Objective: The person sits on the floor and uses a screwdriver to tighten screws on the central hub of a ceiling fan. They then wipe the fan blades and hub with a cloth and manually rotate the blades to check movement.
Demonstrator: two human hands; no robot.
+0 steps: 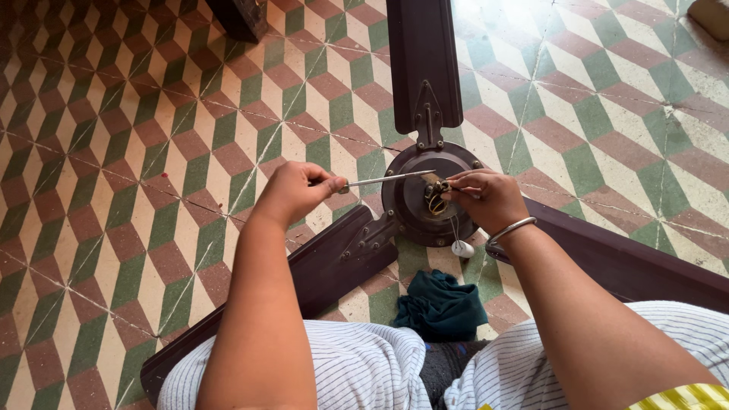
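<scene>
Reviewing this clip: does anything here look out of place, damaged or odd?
Yes. A dark ceiling fan lies dismantled on the tiled floor, wires exposed at its hub. The left hand holds a screwdriver towards the hub; the right hand pinches the wires. A crumpled teal cloth lies nearby.

Soft daylight filled the frame, strongest at the upper right, where the patterned floor tiles [607, 91] washed out pale and hazy. The upper left corner fell dimmer. Shadows stayed faint and diffuse, pooling beneath the dark fan blades [334, 266] and the fan's motor hub [414, 199], whose brown surface swallowed detail. A thin glint ran along the metal tool shaft [387, 179] and the bangle [510, 228]. Focus held sharp at centre; the striped clothing [364, 372] at the bottom edge softened slightly, and floor lines bowed toward the edges from wide-angle distortion.
</scene>
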